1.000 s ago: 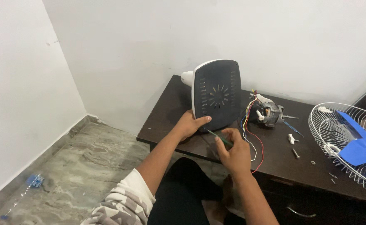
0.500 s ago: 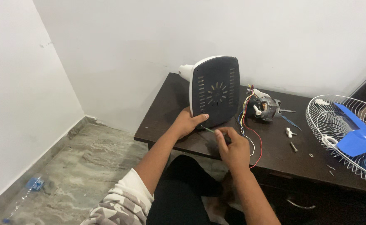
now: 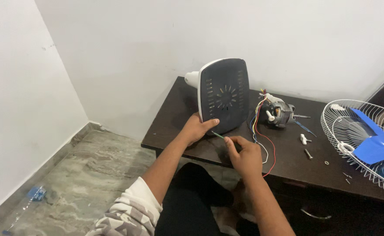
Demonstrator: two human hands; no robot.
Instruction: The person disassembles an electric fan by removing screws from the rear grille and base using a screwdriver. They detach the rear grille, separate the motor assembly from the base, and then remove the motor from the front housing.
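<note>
A fan base [image 3: 223,95], dark grey underside with a white rim, stands on edge on the dark wooden table [image 3: 174,118]. My left hand [image 3: 197,128] grips its lower left corner, thumb on the underside. My right hand [image 3: 243,154] holds a thin green-handled screwdriver [image 3: 218,135], its tip pointing at the base's bottom edge near my left thumb. Coloured wires [image 3: 261,135] run from the base toward the fan motor [image 3: 279,113].
A white wire fan guard [image 3: 358,140] with a blue blade [image 3: 375,142] lies at the right. Loose screws and a small white part [image 3: 304,140] lie between motor and guard. A plastic bottle [image 3: 30,196] lies on the marble floor. White walls behind.
The base has tilted slightly upright and shifted left. My right hand has brought the screwdriver tip closer to the base's lower edge. The camera has moved slightly.
</note>
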